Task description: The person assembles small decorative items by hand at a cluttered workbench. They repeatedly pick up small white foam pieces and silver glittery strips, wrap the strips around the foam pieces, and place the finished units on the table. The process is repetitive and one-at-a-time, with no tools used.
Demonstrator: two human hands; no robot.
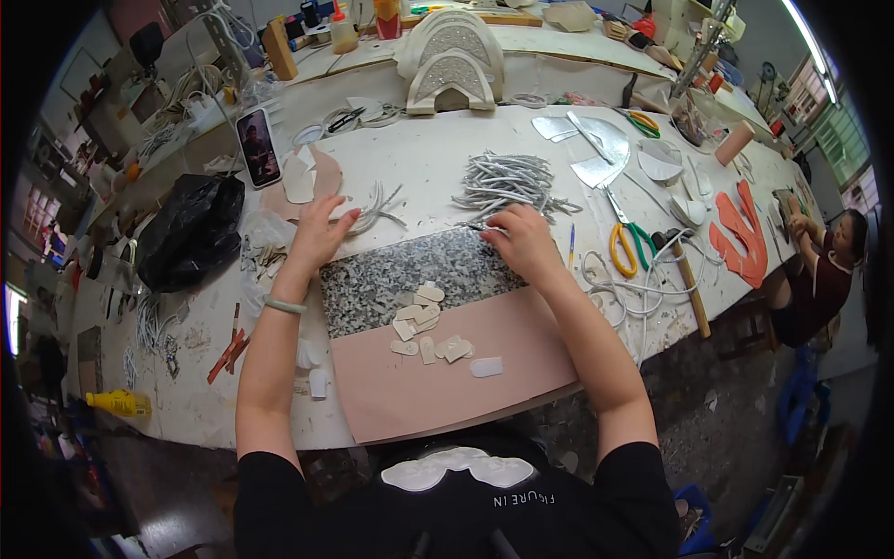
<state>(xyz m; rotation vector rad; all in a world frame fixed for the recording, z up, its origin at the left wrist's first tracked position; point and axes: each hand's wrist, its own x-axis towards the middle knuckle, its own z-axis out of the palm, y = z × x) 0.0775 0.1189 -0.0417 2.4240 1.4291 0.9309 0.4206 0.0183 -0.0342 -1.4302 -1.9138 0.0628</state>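
My left hand [321,233] is at the far left corner of a speckled grey stone slab [372,284], thumb and fingers apart. Just beyond its fingertips lies a small bunch of silver-grey cords [377,212]. My right hand [523,242] is over the slab's far right edge, thumb and fingertips pinched together. What they hold, if anything, is too small to make out. Directly behind that hand rises a large pile of short silver cords [503,179]. On the slab and the pink sheet [447,396] nearest me are several small cream rounded tabs [426,312] and a white tab [486,367].
Right of the slab are scissors [626,233], a hammer [689,289], white cord [643,298] and orange-red cut pieces [742,233]. At left stand a propped phone [259,147] and a black plastic bag [191,228]. Glittery arched pieces [452,70] stand behind. Another person [824,261] sits at far right.
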